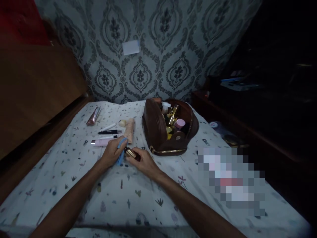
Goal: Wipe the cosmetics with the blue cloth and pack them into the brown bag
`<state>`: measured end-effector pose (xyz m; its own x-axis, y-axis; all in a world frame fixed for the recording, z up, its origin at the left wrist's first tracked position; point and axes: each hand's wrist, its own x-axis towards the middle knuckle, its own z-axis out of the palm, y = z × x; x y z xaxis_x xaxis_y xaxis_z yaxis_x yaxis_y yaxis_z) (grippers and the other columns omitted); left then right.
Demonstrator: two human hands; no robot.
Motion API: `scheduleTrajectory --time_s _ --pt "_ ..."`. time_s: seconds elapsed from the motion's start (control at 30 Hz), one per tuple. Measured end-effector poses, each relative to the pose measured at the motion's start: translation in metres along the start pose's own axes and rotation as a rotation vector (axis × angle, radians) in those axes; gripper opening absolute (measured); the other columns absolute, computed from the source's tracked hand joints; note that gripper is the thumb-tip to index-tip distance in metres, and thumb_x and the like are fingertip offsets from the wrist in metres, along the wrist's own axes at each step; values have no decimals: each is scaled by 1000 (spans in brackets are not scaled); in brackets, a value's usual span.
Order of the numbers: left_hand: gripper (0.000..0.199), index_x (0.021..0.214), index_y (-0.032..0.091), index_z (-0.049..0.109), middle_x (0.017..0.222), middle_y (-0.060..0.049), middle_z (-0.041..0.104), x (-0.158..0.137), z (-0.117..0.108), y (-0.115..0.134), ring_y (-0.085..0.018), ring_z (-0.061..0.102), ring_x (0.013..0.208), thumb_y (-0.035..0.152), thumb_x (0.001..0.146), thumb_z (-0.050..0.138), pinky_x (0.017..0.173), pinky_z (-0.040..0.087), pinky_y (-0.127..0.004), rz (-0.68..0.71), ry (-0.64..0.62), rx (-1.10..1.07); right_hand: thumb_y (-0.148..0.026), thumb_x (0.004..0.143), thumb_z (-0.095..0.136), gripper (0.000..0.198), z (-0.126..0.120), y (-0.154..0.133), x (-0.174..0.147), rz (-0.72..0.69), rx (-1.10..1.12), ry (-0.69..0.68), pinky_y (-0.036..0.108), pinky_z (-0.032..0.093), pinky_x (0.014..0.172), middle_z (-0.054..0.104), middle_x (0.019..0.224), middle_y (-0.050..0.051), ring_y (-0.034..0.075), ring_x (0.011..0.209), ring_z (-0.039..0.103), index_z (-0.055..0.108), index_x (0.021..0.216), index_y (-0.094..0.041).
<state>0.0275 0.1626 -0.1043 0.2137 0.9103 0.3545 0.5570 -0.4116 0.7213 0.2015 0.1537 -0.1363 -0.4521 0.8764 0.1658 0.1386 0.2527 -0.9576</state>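
My left hand point(111, 153) is closed on a light blue cloth point(120, 159), pressed against the end of a small cosmetic bottle. My right hand point(148, 162) grips this dark bottle with a shiny gold band point(130, 152); my fingers hide part of it. Just beyond my hands lie a peach tube point(129, 130) and a pale pink tube point(100, 142), partly behind my left hand. To the right, a brown makeup bag point(156, 127) stands unzipped, holding gold-coloured containers point(173, 115) and a jar with a pink lid point(180, 124).
A black pen-like item point(109, 132), a white stick point(109, 126), a small cream-coloured item point(122, 123) and a metallic pink tube point(93, 116) lie on the patterned sheet point(104, 198). A blurred-out patch covers something at right. Wooden furniture point(37, 76) borders the left.
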Motion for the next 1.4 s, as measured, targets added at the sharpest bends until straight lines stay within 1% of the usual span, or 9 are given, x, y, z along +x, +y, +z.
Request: scheduleTrajectory --time_s 0.1,0.23,0.43,0.67,0.8,1.0,1.13,1.3,1.4 --pt "39 64 21 40 60 5 40 1 0 2 -13 38 58 48 93 44 59 33 -26 -51 30 -43 -31 76 65 14 1 -1 -2 -36 -185 86 23 33 58 55 66 -4 11 61 47 60 79 -18" --pt "41 67 21 43 64 5 41 2 0 4 -12 38 61 53 92 44 60 35 -25 -109 67 -138 -31 75 67 25 2 0 -4 -55 -207 148 24 35 60 60 73 -3 12 61 49 60 96 -20" --pt "47 67 20 45 62 5 41 2 0 2 -12 38 61 62 86 51 58 35 -24 -178 80 -280 -48 86 58 29 2 2 -5 -43 -12 107 24 37 57 58 69 -3 11 58 52 51 84 -20" --pt "54 62 20 47 46 6 42 0 1 3 -8 35 42 68 83 54 42 29 -21 -318 87 -470 -73 78 57 55 1 3 1 248 467 -94 20 28 40 61 63 -1 9 44 49 53 84 -18" --pt "56 60 21 45 41 6 42 1 6 9 -8 36 37 72 78 57 37 27 -20 -400 159 -571 -71 72 67 56 1 0 1 228 533 -80 19 29 40 58 68 -1 8 53 50 57 82 -16" --pt "62 72 18 57 53 4 51 -3 19 9 -10 47 47 80 70 59 43 39 -21 -462 296 -593 -62 64 78 52 5 2 3 182 531 9 19 36 43 55 67 -3 9 56 53 62 82 -16" --pt "64 95 17 64 69 1 59 -10 26 3 -13 54 60 78 76 55 53 47 -22 -377 141 -499 -56 60 83 49 6 5 6 173 593 129 22 46 50 59 70 -3 10 57 58 61 79 -17" --pt "59 119 18 55 98 -4 64 -12 30 3 -20 61 95 49 73 77 84 51 -29 -189 -160 -510 -55 58 84 51 4 7 7 158 699 288 20 48 55 62 65 -4 9 58 57 53 75 -19" --pt "55 116 17 54 97 -4 64 -11 30 3 -20 60 92 42 73 77 82 51 -30 -169 -163 -451 -61 61 80 54 2 8 7 175 692 263 20 47 52 62 63 -4 9 54 56 49 74 -19"
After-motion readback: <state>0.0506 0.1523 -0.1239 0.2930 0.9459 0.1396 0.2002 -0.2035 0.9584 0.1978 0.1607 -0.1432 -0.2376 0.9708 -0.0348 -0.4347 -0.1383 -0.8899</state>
